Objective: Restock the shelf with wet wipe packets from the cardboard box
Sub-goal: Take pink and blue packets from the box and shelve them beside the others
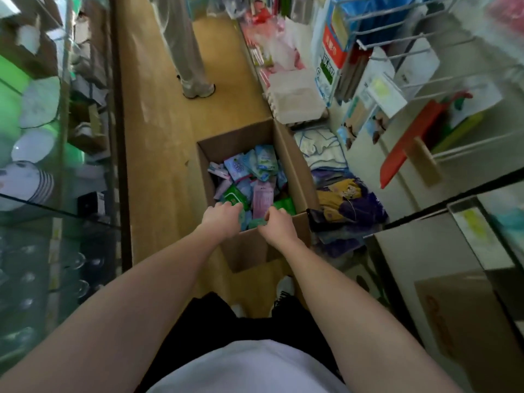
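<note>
While both forearms reach down from the bottom of the frame, an open cardboard box [295, 177] sits on the wooden floor [158, 131] at the centre, hemmed in on both sides: glass shelves [56, 205] with stacked white bowls [28, 180] fill the left edge, and on the right folded cloths [348, 205] lie low beside the box, with wire hooks [425, 46] of hanging goods above them. Farther up the aisle, at upper centre, a second person's legs [187, 52] stand on the floor, well apart from the box. One box is in view; inside it lies a loose heap of wet wipe packets [249, 171] in blue, green and pink, too many and too jumbled to count. Both hands are at the near end of the heap. Left hand [224, 218] lies knuckles-up over the packets, its fingers bent down onto a green packet [234, 197]; whether that grip has closed on anything cannot be told. Right hand [276, 222] is just beside it, at the near wall of the box, fingers curled down among the packets next to a pink packet [262, 201], and its grip too cannot be told. A shelf [482, 222] with a pale box on it shows at the lower right.
</note>
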Demonstrator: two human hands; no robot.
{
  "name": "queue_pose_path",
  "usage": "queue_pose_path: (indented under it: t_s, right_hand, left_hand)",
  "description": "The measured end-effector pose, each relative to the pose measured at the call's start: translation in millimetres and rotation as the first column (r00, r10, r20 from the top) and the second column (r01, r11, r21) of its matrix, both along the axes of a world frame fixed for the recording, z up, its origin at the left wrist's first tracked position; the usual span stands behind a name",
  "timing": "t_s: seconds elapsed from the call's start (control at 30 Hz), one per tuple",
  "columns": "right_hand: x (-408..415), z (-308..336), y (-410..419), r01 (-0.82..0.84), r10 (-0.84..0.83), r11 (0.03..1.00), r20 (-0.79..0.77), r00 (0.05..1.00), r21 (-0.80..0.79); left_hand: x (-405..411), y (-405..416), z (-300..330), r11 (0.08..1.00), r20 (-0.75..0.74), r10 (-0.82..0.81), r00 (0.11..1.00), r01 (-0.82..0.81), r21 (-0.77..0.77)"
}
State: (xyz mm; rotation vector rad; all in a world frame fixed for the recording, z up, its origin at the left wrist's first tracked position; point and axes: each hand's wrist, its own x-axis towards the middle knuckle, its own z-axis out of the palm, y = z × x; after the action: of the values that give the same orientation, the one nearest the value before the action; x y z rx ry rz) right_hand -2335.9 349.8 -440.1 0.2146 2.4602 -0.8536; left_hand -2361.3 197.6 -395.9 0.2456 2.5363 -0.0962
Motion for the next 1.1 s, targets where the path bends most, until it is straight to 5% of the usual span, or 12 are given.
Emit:
queue_pose_path:
  t_s: [0.27,0.63,0.9,1.1]
  right_hand:
    - [-50,-27,-17,0.025,-0.027,0.999,0.108,0.994,0.021]
    - [-113,-69,-41,0.227,-0.276,0.954,0.278,0.92,0.196]
    - [-151,-128,-42,0.389,-0.433,0.901,0.326,0.84,0.194]
    - [-171,-188,-34,0.475,-0.499,0.865,0.364,0.786,0.161]
  left_hand:
    - [-53,-23,-28,1.0,0.085,-0.004,0.996,0.003,0.009]
    - [-153,-34,-91,0.954,0.275,-0.298,0.914,0.283,0.094]
    - [-206,-25,-151,0.907,0.276,-0.421,0.864,0.408,0.107]
    - [-229,-16,-202,0.95,0.267,-0.292,0.918,0.247,0.191]
